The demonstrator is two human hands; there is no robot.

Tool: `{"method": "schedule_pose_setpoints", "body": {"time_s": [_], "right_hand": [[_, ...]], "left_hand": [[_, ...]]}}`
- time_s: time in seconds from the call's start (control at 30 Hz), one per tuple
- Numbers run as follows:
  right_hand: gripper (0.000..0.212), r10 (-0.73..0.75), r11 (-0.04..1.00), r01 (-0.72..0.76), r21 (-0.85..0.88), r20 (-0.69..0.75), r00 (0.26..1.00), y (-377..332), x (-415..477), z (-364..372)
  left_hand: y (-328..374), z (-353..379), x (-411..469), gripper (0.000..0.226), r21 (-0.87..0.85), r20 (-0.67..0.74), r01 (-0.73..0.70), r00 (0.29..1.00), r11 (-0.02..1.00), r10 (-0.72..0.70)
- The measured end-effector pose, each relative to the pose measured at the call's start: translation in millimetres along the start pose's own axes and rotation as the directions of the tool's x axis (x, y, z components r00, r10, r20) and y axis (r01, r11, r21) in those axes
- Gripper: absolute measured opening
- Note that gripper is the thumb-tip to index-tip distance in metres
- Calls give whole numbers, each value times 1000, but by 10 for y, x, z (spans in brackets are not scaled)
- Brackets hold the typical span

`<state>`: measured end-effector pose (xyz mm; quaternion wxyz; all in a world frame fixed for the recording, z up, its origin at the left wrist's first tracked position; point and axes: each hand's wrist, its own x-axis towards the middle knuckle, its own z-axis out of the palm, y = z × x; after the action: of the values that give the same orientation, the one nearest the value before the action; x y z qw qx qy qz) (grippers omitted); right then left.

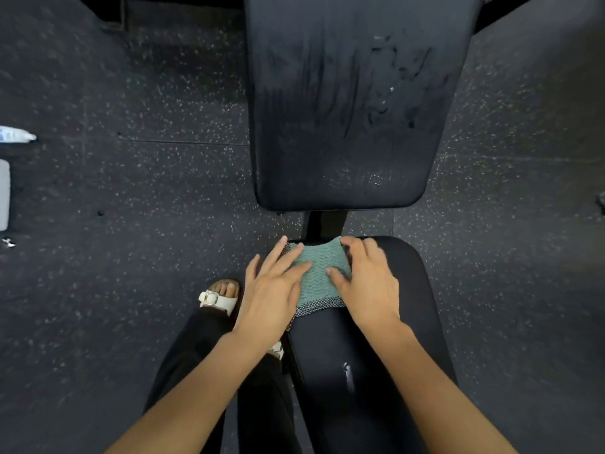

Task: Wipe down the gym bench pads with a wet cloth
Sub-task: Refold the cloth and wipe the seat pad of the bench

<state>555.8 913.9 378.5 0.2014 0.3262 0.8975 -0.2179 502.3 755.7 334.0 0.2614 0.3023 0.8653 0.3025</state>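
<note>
Both hands lie on the cloth (319, 273). The left hand (271, 290) is flat with its fingers spread straight, and the right hand (370, 283) presses with lightly bent fingers over the cloth's right side. The cloth is teal with a waffle texture and a dark dotted hem, and it sits bunched at the far end of the seat pad (409, 322), reaching that edge. Beyond a narrow gap showing the frame post (324, 224), the back pad (347, 109) carries wet streaks. Speckled floor (147, 191) lies open on both sides, with a sandalled foot (219, 296) just left.
</note>
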Motion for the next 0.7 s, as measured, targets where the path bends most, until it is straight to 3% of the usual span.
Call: {"method": "schedule_pose_setpoints", "body": {"time_s": [0.07, 0.13, 0.23, 0.33, 0.7], "right_hand": [[56, -76, 997, 77, 0, -127, 989, 15, 16, 31], [55, -186, 980, 195, 25, -205, 961, -3, 37, 64], [55, -327, 943, 329, 54, -33, 944, -109, 74, 134], [69, -323, 941, 338, -24, 240, 915, -192, 38, 243], [73, -272, 941, 323, -101, 344, 899, -195, -53, 301]], "left_hand": [[-28, -27, -19, 61, -27, 100, 37, 994, 999, -34], [-62, -50, -58, 67, -28, 162, 43, 986, 999, -38], [-94, -79, -105, 66, -43, 177, 70, 982, 997, -62], [-120, -89, -127, 68, -53, 180, 134, 976, 990, -122], [-174, -57, -93, 67, 20, 238, 123, 963, 992, -124]]}}
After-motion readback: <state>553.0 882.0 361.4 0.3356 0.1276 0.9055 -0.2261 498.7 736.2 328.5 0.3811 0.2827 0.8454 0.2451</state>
